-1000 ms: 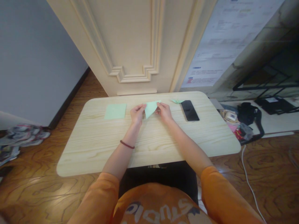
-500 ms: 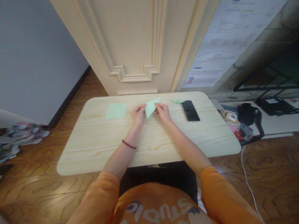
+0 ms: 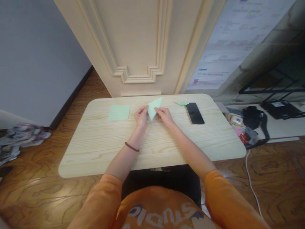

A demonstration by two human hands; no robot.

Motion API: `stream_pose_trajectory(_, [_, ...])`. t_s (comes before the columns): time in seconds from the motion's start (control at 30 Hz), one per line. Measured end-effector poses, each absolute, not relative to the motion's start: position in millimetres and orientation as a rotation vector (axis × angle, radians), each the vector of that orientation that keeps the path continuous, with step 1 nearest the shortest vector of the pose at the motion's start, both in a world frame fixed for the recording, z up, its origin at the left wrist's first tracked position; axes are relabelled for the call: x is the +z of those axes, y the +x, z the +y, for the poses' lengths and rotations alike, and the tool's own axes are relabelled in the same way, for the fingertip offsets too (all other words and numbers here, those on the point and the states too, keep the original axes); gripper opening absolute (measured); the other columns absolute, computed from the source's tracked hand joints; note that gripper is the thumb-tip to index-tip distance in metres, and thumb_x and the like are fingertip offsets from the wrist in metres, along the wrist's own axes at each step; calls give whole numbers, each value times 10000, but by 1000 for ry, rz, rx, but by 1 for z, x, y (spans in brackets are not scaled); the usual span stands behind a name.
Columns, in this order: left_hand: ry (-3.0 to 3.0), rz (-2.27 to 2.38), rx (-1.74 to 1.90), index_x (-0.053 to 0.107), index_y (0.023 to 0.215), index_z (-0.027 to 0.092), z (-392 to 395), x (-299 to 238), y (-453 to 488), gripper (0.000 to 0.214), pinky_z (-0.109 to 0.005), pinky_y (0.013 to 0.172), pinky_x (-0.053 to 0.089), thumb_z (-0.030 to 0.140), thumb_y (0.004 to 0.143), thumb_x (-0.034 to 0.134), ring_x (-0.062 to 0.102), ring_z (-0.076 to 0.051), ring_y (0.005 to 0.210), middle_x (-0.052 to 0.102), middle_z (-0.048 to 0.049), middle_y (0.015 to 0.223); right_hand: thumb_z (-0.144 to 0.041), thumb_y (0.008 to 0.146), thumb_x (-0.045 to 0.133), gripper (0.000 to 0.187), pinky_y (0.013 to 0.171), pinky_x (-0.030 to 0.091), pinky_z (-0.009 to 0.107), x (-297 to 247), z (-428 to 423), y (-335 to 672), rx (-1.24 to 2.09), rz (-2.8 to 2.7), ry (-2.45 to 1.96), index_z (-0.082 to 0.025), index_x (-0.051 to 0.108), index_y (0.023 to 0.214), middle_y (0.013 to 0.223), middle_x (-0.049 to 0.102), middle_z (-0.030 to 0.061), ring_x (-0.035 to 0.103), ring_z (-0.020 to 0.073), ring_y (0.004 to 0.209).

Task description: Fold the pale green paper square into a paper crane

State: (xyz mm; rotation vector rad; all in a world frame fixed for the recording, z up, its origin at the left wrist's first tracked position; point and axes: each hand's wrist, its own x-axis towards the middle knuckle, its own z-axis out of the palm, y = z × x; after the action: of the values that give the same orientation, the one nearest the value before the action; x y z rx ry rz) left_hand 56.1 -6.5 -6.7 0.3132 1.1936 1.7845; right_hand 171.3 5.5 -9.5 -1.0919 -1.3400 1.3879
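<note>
As the right hand [image 3: 164, 116] slides in closer to the left hand [image 3: 141, 116], the fingertips of both pinch a folded green paper triangle [image 3: 152, 108] (its point aimed away) over the wooden tabletop [image 3: 95, 152].

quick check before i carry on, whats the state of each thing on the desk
left hand: pinching the left side of the triangle
right hand: pinching the right side of the triangle
green paper triangle: folded, held between both hands
green paper square: flat, lying on the desk
small folded green paper: folded, lying beside the phone
smartphone: lying flat, screen up and dark
</note>
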Motion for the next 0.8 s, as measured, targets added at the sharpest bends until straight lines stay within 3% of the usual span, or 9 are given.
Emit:
stream_pose_trajectory(0.27, [297, 1184, 1781, 686, 667, 143, -6, -3, 58, 308, -279, 718, 510, 285, 499, 901, 661, -150, 717, 689, -26, 691, -645, 723, 627, 547, 488, 275, 254, -6, 5, 176, 1133, -1489, -1187, -169, 563, 463, 410, 442, -17, 383, 91, 460])
stream_pose_trajectory(0.53, [303, 1176, 1798, 672, 686, 145, -6, -2, 54, 311, -284, 737, 505, 295, 527, 892, 658, -148, 730, 679, -14, 702, -697, 584, 722, 558, 408, 181, 237, -8, -1, 167, 1512, -1360, -1069, -175, 536, 525, 434, 455, -44, 301, 49, 389])
stream_pose_trajectory(0.8, [270, 1126, 1810, 676, 685, 146, -7, 0, 53, 299, -252, 691, 490, 255, 509, 892, 631, -120, 688, 680, -8, 701, -695, 623, 703, 574, 423, 211, 250, -6, -3, 169, 1398, -1455, -1113, -143, 611, 495, 379, 446, -27, 342, 62, 383])
